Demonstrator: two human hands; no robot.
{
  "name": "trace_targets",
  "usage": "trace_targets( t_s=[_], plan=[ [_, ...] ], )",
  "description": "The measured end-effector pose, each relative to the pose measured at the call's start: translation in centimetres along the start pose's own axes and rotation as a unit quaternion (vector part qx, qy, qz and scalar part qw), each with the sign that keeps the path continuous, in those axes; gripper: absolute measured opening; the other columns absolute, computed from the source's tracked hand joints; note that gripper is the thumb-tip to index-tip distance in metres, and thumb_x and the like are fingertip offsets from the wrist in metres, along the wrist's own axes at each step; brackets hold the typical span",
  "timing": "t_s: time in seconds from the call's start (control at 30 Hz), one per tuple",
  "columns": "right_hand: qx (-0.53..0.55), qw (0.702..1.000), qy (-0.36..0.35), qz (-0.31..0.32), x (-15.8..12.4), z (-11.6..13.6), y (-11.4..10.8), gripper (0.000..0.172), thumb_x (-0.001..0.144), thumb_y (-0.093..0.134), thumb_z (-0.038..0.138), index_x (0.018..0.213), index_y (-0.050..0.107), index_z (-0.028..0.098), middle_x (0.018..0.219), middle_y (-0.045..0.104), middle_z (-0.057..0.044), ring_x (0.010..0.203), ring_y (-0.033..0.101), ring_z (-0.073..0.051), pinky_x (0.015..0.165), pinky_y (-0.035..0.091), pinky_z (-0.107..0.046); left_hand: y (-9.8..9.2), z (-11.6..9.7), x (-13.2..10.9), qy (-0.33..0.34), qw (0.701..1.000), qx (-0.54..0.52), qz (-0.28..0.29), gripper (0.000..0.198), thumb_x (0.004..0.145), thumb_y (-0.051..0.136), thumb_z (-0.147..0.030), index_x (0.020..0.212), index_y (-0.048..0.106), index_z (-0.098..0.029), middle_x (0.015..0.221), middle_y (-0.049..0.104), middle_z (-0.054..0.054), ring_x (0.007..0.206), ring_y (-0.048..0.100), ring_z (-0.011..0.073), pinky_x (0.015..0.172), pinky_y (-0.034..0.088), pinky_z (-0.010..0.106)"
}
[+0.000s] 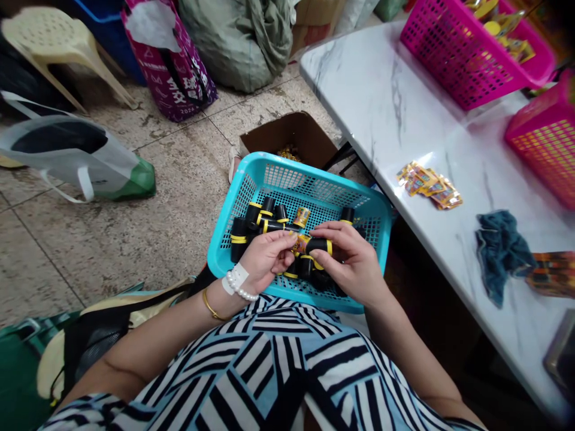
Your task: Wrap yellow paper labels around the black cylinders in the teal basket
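My right hand [354,263] has its grip pinched on a black tube [320,245] with a yellow band. It lies on its side, just above the turquoise basket [215,257] on my lap. My left hand [267,257] presses its grip on a small printed wrapper [300,242] that touches the tube's left end. I judge it best to keep the 2 hands low over the basket, hold the tube steady, and work the wrapper with fingertips only. The loose tubes [258,224] lie just beyond my left knuckles.
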State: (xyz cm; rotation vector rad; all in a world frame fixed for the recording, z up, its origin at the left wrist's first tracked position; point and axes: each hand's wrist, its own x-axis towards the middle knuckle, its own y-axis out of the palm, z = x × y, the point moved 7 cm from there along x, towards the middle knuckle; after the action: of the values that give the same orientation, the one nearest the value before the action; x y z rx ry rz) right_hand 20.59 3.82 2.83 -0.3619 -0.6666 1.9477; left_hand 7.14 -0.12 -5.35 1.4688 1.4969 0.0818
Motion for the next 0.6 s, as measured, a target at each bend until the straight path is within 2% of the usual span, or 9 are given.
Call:
trace_targets(
  t_s=[0.07, 0.13, 0.2, 0.27, 0.37, 0.47, 0.6],
  plan=[
    [0.018, 1.000, 0.007, 0.014, -0.1, -0.3, 0.3, 0.024, 0.085, 0.068, 0.031, 0.108, 0.070, 0.023, 0.115, 0.068, -0.008, 0.096, 0.067, -0.020, 0.073, 0.056, -0.031, -0.2, 0.0, 0.0, 0.003, 1.000, 0.009, -0.006, 0.024, 0.071, 0.079, -0.030, 0.077, 0.067, -0.010, 0.062, 0.060, 0.000, 0.042, 0.046, 0.0021, 0.034, 0.018, 0.012],
    [0.022, 0.999, 0.034, 0.010, -0.4, -0.9, 0.4, 0.026, 0.084, 0.070, 0.032, 0.109, 0.069, 0.022, 0.100, 0.073, -0.006, 0.079, 0.068, -0.017, 0.067, 0.055, -0.029, -0.3, 0.1, 0.0, -0.001, 1.000, 0.015, -0.006, 0.025, 0.072, 0.079, -0.032, 0.079, 0.067, -0.011, 0.057, 0.057, -0.001, 0.041, 0.045, 0.0031, 0.034, 0.018, 0.013],
    [0.004, 0.998, 0.051, -0.029, -0.7, -1.5, 0.1, 0.028, 0.083, 0.072, 0.034, 0.108, 0.069, 0.021, 0.087, 0.074, -0.003, 0.066, 0.065, -0.014, 0.061, 0.054, -0.027, -0.3, 0.1, 0.0, -0.002, 1.000, 0.021, -0.004, 0.025, 0.073, 0.078, -0.033, 0.082, 0.069, -0.011, 0.053, 0.056, -0.001, 0.040, 0.044, 0.0035, 0.034, 0.018, 0.014],
    [-0.019, 0.996, 0.044, -0.073, -1.0, -1.6, -0.3, 0.028, 0.082, 0.073, 0.034, 0.106, 0.069, 0.022, 0.086, 0.074, -0.002, 0.063, 0.063, -0.014, 0.059, 0.052, -0.027, -0.3, 0.1, 0.0, 0.000, 1.000, 0.028, -0.004, 0.027, 0.075, 0.077, -0.034, 0.088, 0.070, -0.011, 0.051, 0.055, -0.001, 0.040, 0.041, 0.0036, 0.035, 0.017, 0.014],
    [-0.021, 0.995, 0.024, -0.098, -1.4, -1.7, -0.3, 0.026, 0.083, 0.072, 0.032, 0.107, 0.069, 0.023, 0.091, 0.073, -0.003, 0.068, 0.065, -0.014, 0.062, 0.053, -0.027, -0.2, 0.0, -0.1, 0.015, 0.999, 0.035, -0.005, 0.030, 0.074, 0.078, -0.034, 0.091, 0.071, -0.010, 0.056, 0.057, 0.000, 0.044, 0.042, 0.0035, 0.037, 0.019, 0.014],
    [0.007, 0.994, 0.003, -0.112, -1.6, -1.6, -0.4, 0.027, 0.083, 0.072, 0.029, 0.110, 0.068, 0.025, 0.101, 0.072, -0.004, 0.085, 0.068, -0.018, 0.074, 0.056, -0.031, -0.1, -0.4, -0.3, 0.047, 0.998, 0.036, -0.017, 0.033, 0.069, 0.082, -0.031, 0.090, 0.072, -0.008, 0.067, 0.061, 0.003, 0.053, 0.046, 0.0040, 0.040, 0.024, 0.013],
    [0.027, 0.994, -0.026, -0.102, -1.6, -1.1, -0.4, 0.028, 0.083, 0.073, 0.027, 0.111, 0.068, 0.026, 0.104, 0.071, -0.005, 0.094, 0.067, -0.021, 0.084, 0.055, -0.036, -0.1, -0.8, -0.7, 0.062, 0.996, 0.052, -0.036, 0.043, 0.068, 0.084, -0.033, 0.102, 0.068, -0.014, 0.086, 0.065, 0.004, 0.068, 0.058, 0.0090, 0.048, 0.039, 0.015]
  ],
)
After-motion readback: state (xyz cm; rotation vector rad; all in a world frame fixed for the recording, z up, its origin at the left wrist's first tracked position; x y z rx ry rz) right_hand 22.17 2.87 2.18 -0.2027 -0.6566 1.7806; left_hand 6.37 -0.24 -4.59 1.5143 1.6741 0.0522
